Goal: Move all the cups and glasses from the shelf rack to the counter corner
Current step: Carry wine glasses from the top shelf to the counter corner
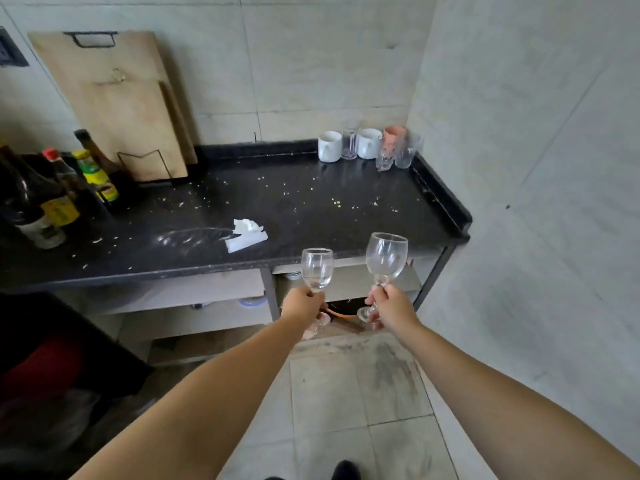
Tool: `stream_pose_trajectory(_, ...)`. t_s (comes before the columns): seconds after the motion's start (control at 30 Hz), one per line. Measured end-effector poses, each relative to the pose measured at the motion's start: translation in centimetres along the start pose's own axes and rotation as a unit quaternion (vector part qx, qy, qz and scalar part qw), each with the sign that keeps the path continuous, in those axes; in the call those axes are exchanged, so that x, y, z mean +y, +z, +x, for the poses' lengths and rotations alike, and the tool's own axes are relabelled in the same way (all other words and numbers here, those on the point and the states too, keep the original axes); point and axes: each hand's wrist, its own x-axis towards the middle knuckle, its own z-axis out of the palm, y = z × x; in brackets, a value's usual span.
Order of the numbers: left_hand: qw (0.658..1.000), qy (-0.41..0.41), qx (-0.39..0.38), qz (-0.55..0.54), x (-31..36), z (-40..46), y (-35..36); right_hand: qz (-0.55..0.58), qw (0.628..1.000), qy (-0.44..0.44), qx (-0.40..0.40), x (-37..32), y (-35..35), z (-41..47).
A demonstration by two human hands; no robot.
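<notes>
My left hand [303, 304] grips 1 wine glass [316, 269] by its stem; my right hand [389, 305] grips the other wine glass [385, 255], both near the desk [311, 202] edge. I'd keep them apart and upright, setting them beside the cups [369, 143] at the far right corner.

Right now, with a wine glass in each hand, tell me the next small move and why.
Probably carry both forward over the counter toward its back right corner. The left hand and right hand each grip a wine glass by its stem, short of the counter's front edge, while the mugs and glasses already stand grouped in that corner, with bare counter just in front of them.
</notes>
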Motion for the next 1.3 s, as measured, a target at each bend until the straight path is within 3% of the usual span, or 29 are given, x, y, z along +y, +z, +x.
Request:
stream_pose_trajectory(0.43, 0.999, -0.004, -0.001, -0.036, 11.0, 19.5, 3.2, -0.027, 1.000, -0.005, -0.009, -7.1, -1.8, 20.7)
stream_pose_trajectory(0.6, 0.999, 0.013, 0.000, -0.035, 17.8, 29.5, 3.0, -0.102, 0.993, -0.044, 0.050, -11.3, -2.7, 31.2)
stream_pose_trajectory(0.7, 1.000, 0.016, 0.012, -0.017, 20.4, 33.8, 2.9, -0.091, 0.993, -0.028, 0.064, -12.5, -2.8, 36.0)
stream_pose_trajectory(0.87, 1.000, -0.015, 0.010, -0.011, 23.1, 40.3, 4.2, -0.026, 0.999, 0.016, 0.033, -13.9, -2.6, 43.9)
stream_pose_trajectory(1.07, 0.997, -0.027, 0.041, -0.052, 25.5, 47.0, 6.3, -0.012, 1.000, -0.002, -0.008, -15.9, -1.5, 52.7)
stream_pose_trajectory(1.3, 0.991, -0.047, 0.083, -0.095, 26.3, 52.6, 7.7, -0.013, 1.000, -0.028, -0.001, -16.6, 0.4, 59.2)
